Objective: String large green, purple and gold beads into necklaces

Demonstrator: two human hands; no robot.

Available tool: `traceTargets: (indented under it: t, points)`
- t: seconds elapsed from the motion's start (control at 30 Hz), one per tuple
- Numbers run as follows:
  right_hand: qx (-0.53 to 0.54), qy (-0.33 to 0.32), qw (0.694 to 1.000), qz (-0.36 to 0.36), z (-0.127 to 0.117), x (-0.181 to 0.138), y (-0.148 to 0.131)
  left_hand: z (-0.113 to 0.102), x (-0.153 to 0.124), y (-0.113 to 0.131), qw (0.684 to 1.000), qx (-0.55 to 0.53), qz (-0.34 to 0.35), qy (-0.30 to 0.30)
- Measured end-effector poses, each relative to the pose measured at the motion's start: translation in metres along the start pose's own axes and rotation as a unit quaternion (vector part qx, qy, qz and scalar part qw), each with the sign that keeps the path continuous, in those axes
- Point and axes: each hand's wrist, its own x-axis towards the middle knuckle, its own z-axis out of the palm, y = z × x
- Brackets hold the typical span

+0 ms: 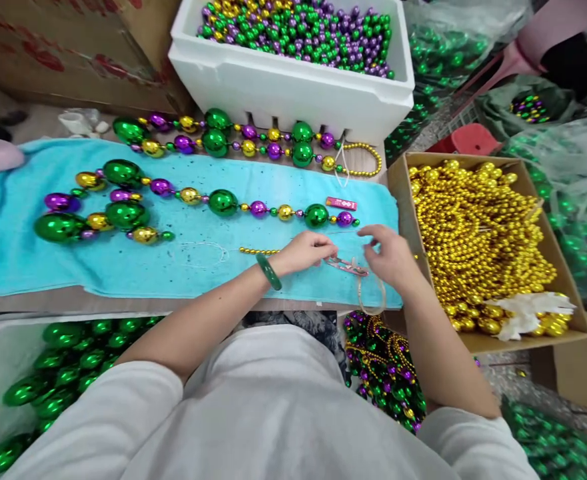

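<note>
My left hand (307, 252), with a green bangle (269, 271) at the wrist, is closed in a pinch; what sits between the fingertips is too small to make out. A short strand of gold beads (258, 251) runs in behind that wrist. My right hand (389, 255) is held just to the right, index finger and thumb apart. A faint thin line shows between the hands. Below them are small thread snips (347, 267) and a pale loop (371, 296). Beyond lies a strung garland (222, 202) of large green, purple and gold beads.
A turquoise towel (213, 273) covers the table. Finished-looking bead strands (215, 143) lie behind, before a white foam box (293, 83) of beads. A pink packet (341, 203) is on the towel. At right stands a carton (528, 343) of gold beads; green beads (63, 373) fill a lower-left container.
</note>
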Motion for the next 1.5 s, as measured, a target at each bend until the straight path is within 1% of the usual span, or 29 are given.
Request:
traceTargets:
  t: [0.03,0.1,0.17,0.27,0.33,0.43,0.5,0.57,0.6,0.67,0.73,0.83,0.93,1.0,1.1,1.17,1.27,1.37,1.43,1.5]
  points:
    - [0.075,-0.043,0.996,-0.009,0.005,0.001,-0.007,0.001,0.001,0.001,1.0,-0.006,0.005,-0.003]
    - [0.163,-0.097,0.982,0.005,0.013,0.003,-0.017,0.004,0.003,0.004,1.0,-0.017,0.006,-0.004]
    - [0.19,-0.105,0.976,0.03,0.018,0.004,-0.02,0.005,0.003,0.007,1.0,-0.021,-0.002,-0.003]
    - [0.172,-0.08,0.981,0.041,0.016,0.006,-0.011,0.003,0.004,0.006,0.999,-0.027,-0.015,-0.022]
    - [0.143,-0.044,0.987,0.049,0.009,0.005,0.0,-0.001,0.005,0.004,0.999,-0.027,-0.03,-0.031]
    - [0.124,0.013,0.989,0.083,-0.001,0.004,0.015,-0.006,0.005,-0.001,0.998,-0.031,-0.048,-0.029]
    - [0.11,0.008,0.988,0.108,-0.005,0.002,0.022,-0.008,0.006,-0.004,0.998,-0.037,-0.049,-0.029]
    - [0.068,-0.012,0.989,0.128,-0.005,0.0,0.024,-0.007,0.006,-0.004,0.998,-0.033,-0.053,-0.023]
    - [0.044,-0.011,0.99,0.131,-0.004,-0.001,0.023,-0.006,0.007,-0.003,0.998,-0.027,-0.056,-0.02]
    - [0.03,0.017,0.993,0.111,-0.001,-0.004,0.016,-0.003,0.008,-0.001,0.998,-0.018,-0.059,-0.013]
    - [0.079,0.031,0.994,0.067,0.003,-0.006,0.005,0.001,0.009,0.001,0.998,-0.016,-0.052,-0.01]
    - [0.158,-0.011,0.987,0.015,0.007,-0.008,-0.013,0.005,0.01,0.005,0.999,-0.029,-0.044,-0.007]
    - [0.166,-0.039,0.985,0.003,0.012,-0.006,-0.026,0.007,0.008,0.009,0.998,-0.05,-0.047,-0.008]
    - [0.151,-0.062,0.987,0.006,0.013,-0.003,-0.029,0.006,0.007,0.01,0.997,-0.06,-0.052,-0.014]
    - [0.099,-0.1,0.99,0.008,0.012,0.001,-0.024,0.002,0.005,0.01,0.995,-0.061,-0.069,-0.027]
    - [0.067,-0.096,0.993,0.013,0.01,0.001,-0.017,-0.002,0.004,0.008,0.995,-0.06,-0.076,-0.032]
    - [0.059,-0.069,0.995,0.031,0.008,-0.001,-0.007,-0.006,0.004,0.004,0.994,-0.072,-0.081,-0.029]
    - [0.078,-0.086,0.992,0.048,0.011,-0.001,-0.003,-0.004,0.005,0.004,0.994,-0.069,-0.082,-0.019]
    - [0.073,-0.103,0.99,0.06,0.013,0.0,-0.003,-0.004,0.004,0.006,0.997,-0.033,-0.065,-0.015]
    - [0.048,-0.105,0.991,0.073,0.014,0.0,-0.002,-0.011,-0.002,0.01,0.999,0.04,-0.018,0.011]
